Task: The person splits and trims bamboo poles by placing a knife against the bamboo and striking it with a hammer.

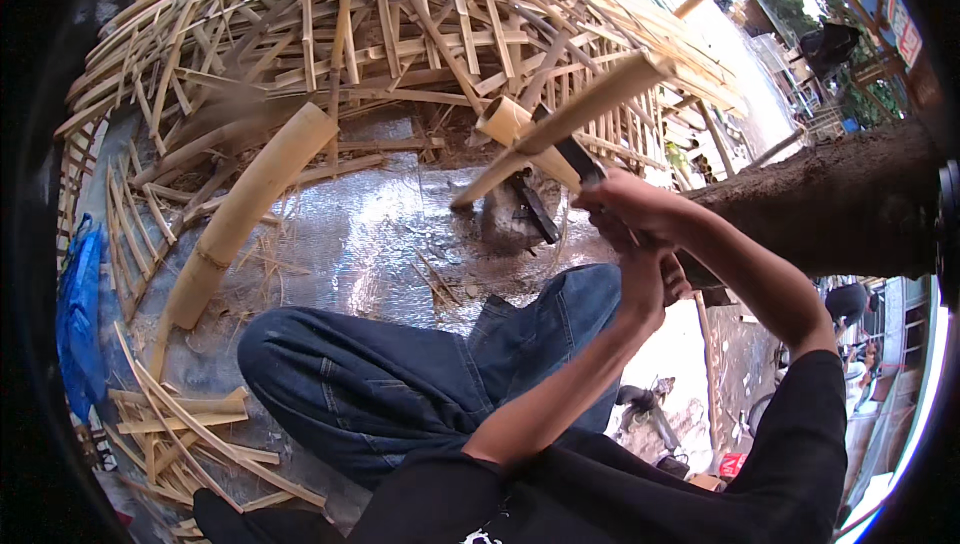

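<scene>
My right hand (640, 209) is closed around the handle end of a dark-bladed knife (578, 156). Just below it, my left hand (652, 279) is closed, pressed up against the right; the handle itself is mostly hidden by my fingers. The blade lies against a short bamboo tube (507, 122), whose open end faces away from me. Across this tube runs a longer bamboo pole (610, 94), slanting from upper right to lower left. A dark bar-like piece (536, 209) is beneath them, close to the floor.
A thick bamboo length (250, 199) leans at left. Behind stands a large heap of bamboo strips (400, 34). More strips (200, 434) lie at lower left beside a blue plastic sheet (82, 314). A heavy log (820, 204) juts in at right. Silvery sheeting (370, 234) covers the floor.
</scene>
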